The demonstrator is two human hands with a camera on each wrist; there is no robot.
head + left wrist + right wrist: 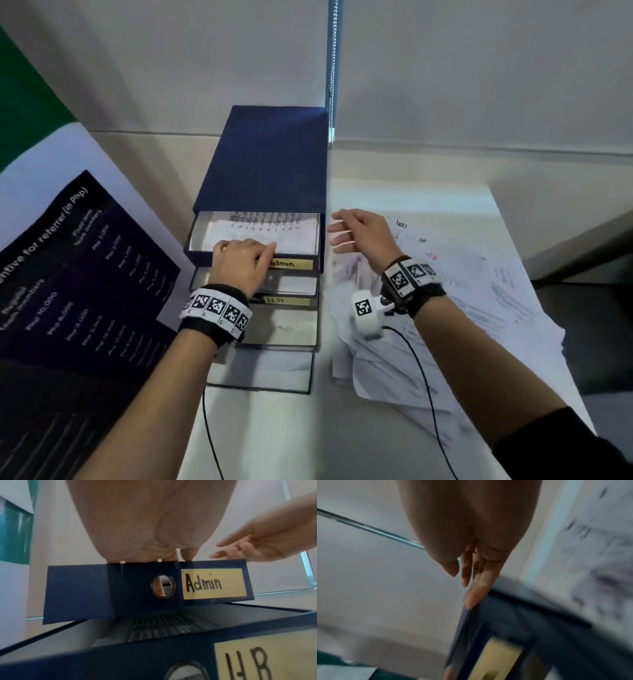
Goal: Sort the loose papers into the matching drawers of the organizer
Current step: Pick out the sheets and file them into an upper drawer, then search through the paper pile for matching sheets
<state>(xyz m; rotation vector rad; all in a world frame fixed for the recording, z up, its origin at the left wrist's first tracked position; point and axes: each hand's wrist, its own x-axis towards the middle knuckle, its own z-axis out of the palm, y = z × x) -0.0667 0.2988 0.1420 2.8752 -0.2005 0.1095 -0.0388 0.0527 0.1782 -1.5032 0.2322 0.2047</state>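
Observation:
A dark blue drawer organizer (267,154) stands on the white table (308,438). Its top drawer, labelled "Admin" (85,588), is pulled out, and a printed sheet (267,229) lies inside. My left hand (243,260) grips that drawer's front wall, fingers curled over the rim; one finger shows through the pull hole (159,586). My right hand (359,233) hovers open and empty just right of the drawer, over the heap of loose papers (462,308). The drawer below, labelled "HR" (120,660), also holds a printed page.
The lower drawers (274,370) stick out in steps toward me. A dark poster (68,291) leans at the left. A blind chain (331,68) hangs behind the organizer. Black cables (421,377) trail over the table. The table's right edge drops off beyond the paper heap.

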